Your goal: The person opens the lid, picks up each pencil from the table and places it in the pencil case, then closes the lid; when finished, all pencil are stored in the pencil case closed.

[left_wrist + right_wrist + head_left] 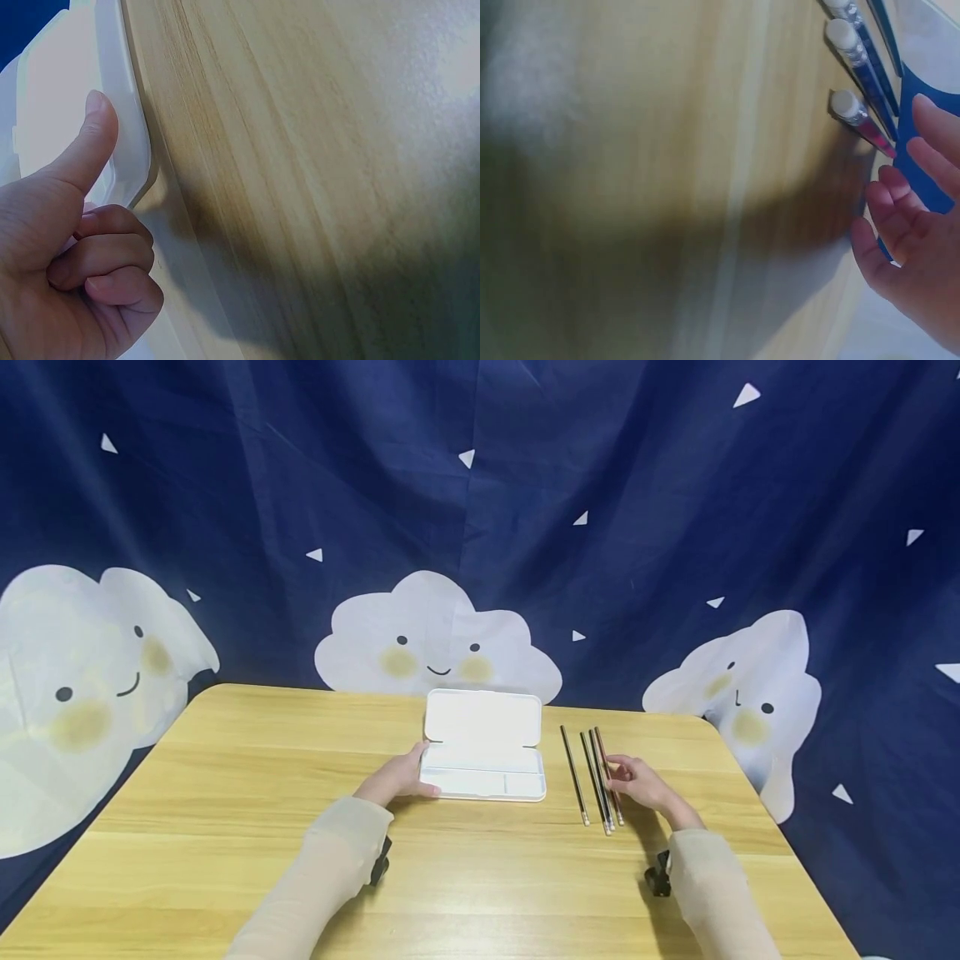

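A white pencil case (482,783) lies with its lid (482,718) raised toward the back. My left hand (403,774) grips the case's left end; in the left wrist view its thumb (94,135) lies over the rim and its other fingers are curled at the side. To the case's right, several pencils with white erasers lie lengthwise on the table. A dark pencil (575,777) lies apart on the left, and a reddish pencil (602,752) is rightmost. My right hand (637,781) is beside the reddish pencil, its fingers loosely bent; contact is unclear.
The wooden table (480,877) extends around the case and pencils. Behind its far edge hangs a dark blue curtain (637,568) printed with clouds and white triangles. The case's tray has a long compartment and a smaller one at the front right.
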`<state>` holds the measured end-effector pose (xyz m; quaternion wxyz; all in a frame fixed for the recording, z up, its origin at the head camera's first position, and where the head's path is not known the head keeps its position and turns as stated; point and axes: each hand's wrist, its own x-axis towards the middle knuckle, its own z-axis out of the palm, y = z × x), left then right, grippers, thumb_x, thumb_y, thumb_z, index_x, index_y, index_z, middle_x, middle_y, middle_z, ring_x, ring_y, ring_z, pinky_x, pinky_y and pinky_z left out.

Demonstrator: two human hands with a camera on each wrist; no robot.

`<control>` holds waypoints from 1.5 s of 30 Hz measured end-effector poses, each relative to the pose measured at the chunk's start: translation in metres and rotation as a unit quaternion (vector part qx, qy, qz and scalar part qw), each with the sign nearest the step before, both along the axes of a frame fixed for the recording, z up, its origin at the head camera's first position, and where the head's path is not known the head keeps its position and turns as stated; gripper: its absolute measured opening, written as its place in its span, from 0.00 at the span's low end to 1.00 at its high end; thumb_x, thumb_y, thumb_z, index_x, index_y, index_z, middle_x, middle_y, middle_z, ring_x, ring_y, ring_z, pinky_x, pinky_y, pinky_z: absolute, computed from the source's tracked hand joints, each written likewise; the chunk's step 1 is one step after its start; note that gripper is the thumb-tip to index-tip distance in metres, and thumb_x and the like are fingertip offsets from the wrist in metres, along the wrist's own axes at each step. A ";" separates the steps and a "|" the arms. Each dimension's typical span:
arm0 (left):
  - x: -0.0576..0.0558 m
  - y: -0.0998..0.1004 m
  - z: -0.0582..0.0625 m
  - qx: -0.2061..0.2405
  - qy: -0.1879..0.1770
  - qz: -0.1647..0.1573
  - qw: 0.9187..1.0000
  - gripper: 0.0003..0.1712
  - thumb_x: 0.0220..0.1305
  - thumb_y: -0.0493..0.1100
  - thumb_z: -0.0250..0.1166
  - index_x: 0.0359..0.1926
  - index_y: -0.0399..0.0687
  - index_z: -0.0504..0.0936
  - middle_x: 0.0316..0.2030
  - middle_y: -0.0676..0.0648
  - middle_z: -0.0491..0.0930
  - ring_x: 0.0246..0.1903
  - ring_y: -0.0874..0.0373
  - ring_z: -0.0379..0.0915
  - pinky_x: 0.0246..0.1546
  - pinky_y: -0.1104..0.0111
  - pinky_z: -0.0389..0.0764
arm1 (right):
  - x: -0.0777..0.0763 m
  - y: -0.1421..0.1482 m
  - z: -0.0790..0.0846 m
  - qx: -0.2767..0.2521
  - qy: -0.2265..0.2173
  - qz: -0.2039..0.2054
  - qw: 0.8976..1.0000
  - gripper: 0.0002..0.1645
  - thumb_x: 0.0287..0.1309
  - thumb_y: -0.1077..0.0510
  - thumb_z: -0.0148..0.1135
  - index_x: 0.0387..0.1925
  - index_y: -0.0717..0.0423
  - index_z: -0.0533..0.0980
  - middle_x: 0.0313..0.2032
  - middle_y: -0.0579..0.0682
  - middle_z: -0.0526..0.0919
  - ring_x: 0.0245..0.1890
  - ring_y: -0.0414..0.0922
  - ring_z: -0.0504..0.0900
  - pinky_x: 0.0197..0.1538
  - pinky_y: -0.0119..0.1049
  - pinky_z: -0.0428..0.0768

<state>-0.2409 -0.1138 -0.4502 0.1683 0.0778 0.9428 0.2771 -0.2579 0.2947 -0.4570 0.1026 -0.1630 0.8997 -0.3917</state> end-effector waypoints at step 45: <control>0.001 0.001 0.002 0.000 -0.010 0.010 1.000 0.55 0.48 0.50 0.71 0.68 0.36 0.49 0.59 0.27 0.63 0.58 0.35 0.61 0.58 0.48 0.63 | 0.001 -0.006 -0.005 0.131 0.023 -0.059 0.989 0.27 0.49 0.75 0.45 0.55 0.77 0.62 0.23 0.56 0.74 0.26 0.49 0.73 0.34 0.44 0.76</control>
